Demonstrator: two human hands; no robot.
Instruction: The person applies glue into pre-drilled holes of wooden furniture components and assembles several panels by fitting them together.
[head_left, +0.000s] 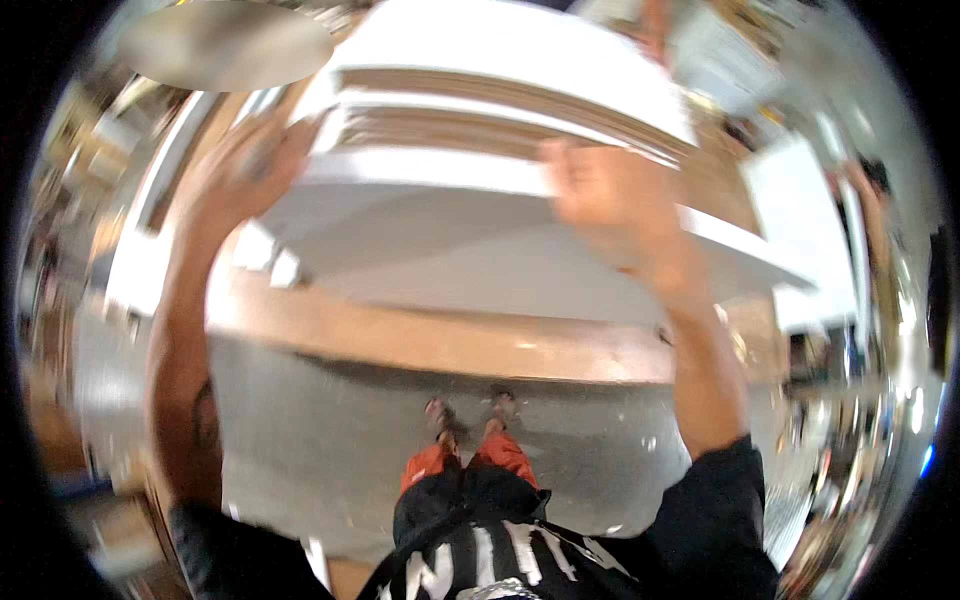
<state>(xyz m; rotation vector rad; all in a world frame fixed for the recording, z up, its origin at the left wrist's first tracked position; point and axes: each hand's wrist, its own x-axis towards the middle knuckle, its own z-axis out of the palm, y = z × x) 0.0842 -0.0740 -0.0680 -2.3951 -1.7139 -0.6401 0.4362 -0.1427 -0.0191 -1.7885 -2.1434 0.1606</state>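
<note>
A long white panel [440, 235] stands tilted on a brown workbench [460, 340], its broad face toward me and partly shaded. My right hand [615, 200] is closed over the panel's upper edge, with the fingers curled. At the panel's left end is my left hand [245, 170], and motion blur smears its fingers, so its hold is unclear. Just beyond the panel, brown strips or boards [440, 130] lie between white edges. A wide white board [500, 50] spreads farther back.
Small white pieces [285, 268] lie on the bench near the panel's left end. Another white board [800, 220] stands at the right, where a person's arm [868, 210] shows. Grey floor [330, 440] lies between the bench and my feet. Shelves and stacked goods blur along both sides.
</note>
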